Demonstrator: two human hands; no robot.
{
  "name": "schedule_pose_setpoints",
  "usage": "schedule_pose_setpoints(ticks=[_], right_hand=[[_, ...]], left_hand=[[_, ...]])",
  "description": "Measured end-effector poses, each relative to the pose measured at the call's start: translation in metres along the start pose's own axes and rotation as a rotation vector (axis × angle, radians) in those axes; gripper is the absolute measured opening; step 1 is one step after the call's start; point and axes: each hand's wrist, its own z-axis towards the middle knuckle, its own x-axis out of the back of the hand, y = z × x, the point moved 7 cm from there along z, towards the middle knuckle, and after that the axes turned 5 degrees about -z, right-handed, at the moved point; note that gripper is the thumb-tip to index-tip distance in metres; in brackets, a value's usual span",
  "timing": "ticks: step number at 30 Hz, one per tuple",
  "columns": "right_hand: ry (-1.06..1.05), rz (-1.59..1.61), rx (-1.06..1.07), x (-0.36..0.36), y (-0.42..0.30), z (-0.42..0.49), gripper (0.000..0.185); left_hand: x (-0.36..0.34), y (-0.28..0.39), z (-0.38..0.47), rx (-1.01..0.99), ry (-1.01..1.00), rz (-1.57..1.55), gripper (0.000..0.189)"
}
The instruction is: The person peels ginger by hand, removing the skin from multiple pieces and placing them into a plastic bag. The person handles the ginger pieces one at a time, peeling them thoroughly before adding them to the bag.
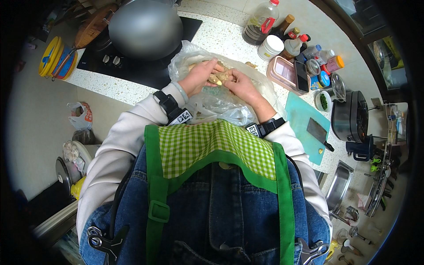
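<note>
Between both hands is a knobbly piece of ginger root, with a pale yellow cut face showing at its lower end. My left hand grips it from the left, fingers curled over the top. On the other side my right hand pinches it with thumb and fingertips. Beneath them a clear plastic bag lies spread on the speckled counter, with more ginger partly hidden inside. A small ginger piece shows near the bag's far edge.
A wok sits on the black cooktop at left. At right, a cleaver lies on a teal cutting board. Behind stand an oil jug, bottles, a pink box with a phone, and a bowl of chopped greens.
</note>
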Motion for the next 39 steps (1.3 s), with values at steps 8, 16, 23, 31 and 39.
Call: schedule_pose_setpoints(ticks=[8, 16, 23, 31, 39], right_hand=[[-0.213, 0.406, -0.197, -0.009, -0.001, -0.011, 0.049], [-0.31, 0.222, 0.07, -0.017, -0.024, -0.016, 0.043], [-0.256, 0.659, -0.151, 0.007, -0.016, -0.012, 0.022], [-0.363, 0.562, -0.188, 0.041, -0.037, -0.039, 0.023], [-0.496, 0.474, -0.178, 0.017, -0.053, -0.055, 0.023]], left_hand=[[-0.003, -0.007, 0.007, 0.18, -0.119, -0.213, 0.063], [-0.026, -0.002, -0.01, 0.236, -0.298, -0.363, 0.072], [-0.011, 0.024, -0.024, 0.036, -0.06, 0.26, 0.053], [-0.046, 0.024, -0.087, -0.342, -0.696, 1.243, 0.034], [-0.041, 0.016, -0.092, -0.198, -0.683, 1.437, 0.041]])
